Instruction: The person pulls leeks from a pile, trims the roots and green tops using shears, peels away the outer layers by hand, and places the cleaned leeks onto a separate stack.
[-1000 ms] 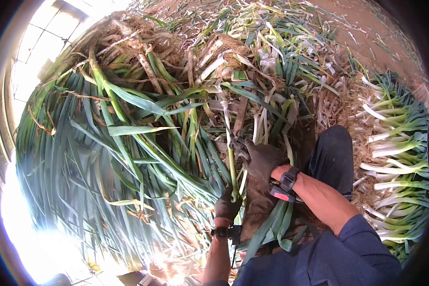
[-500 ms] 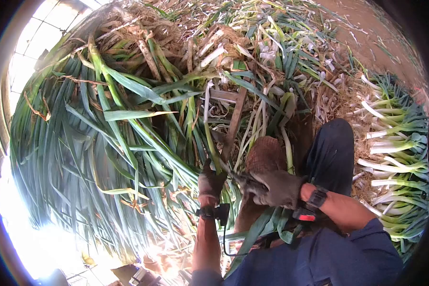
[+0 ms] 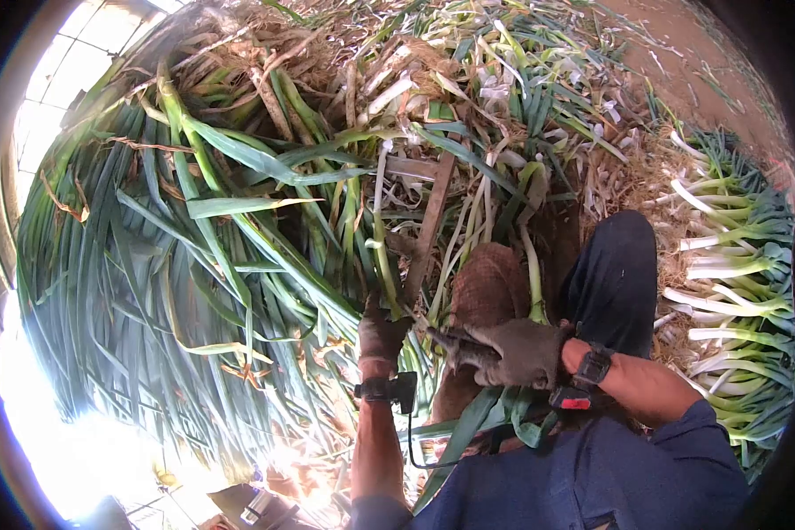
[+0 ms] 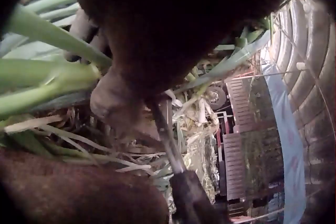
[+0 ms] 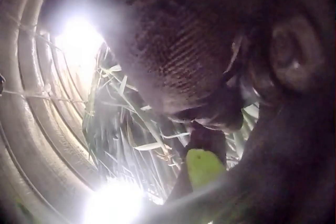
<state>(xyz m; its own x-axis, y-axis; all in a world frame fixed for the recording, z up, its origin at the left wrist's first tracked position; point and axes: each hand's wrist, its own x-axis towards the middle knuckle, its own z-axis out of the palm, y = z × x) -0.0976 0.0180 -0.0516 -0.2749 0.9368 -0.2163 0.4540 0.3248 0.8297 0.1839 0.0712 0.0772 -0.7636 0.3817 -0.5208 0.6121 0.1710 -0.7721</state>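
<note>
My gloved left hand (image 3: 382,340) grips the green part of a long leek (image 3: 380,199), whose white end points away from me. In the left wrist view, cut-looking green stalks (image 4: 47,82) lie beside the gloved fingers. My gloved right hand (image 3: 517,351) is close on the right, its fingers curled around a slim tool that looks like a small knife. The knife's narrow metal blade (image 4: 167,140) shows in the left wrist view, right by the left hand's fingertips. Much of the right wrist view is filled by the dark glove.
A large heap of untrimmed leeks (image 3: 150,256) fills the left side. Peeled leeks (image 3: 733,265) lie in a row at the right. Scraps of leaves (image 3: 539,71) cover the ground ahead. My knee (image 3: 614,265) stands beside the right hand, and a wooden slat (image 3: 431,216) leans beyond the hands.
The right hand has drawn back from along the stalk towards my body and to the right. The left hand has shifted left and slightly forward, with the leek still in it.
</note>
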